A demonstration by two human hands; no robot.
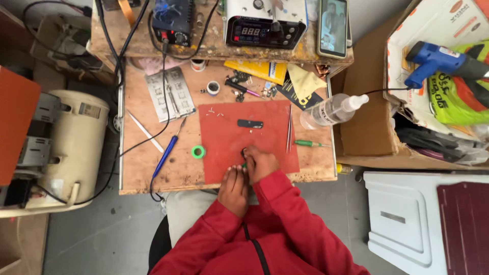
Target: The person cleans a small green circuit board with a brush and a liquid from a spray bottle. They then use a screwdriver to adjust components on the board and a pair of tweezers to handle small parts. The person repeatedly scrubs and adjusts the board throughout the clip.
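A red mat [265, 147] lies on the wooden table [147, 168] in the middle of the frame. At its bottom edge, the left hand [234, 189] and right hand [260, 164] touch, both pinching a small dark part [244, 152]. A green tape ring [198, 151] sits just left of the mat.

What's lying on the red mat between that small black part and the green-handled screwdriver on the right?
In the head view, a pair of slim metal tweezers lies upright between the small black part and the green-handled screwdriver, along the right edge of the red mat.
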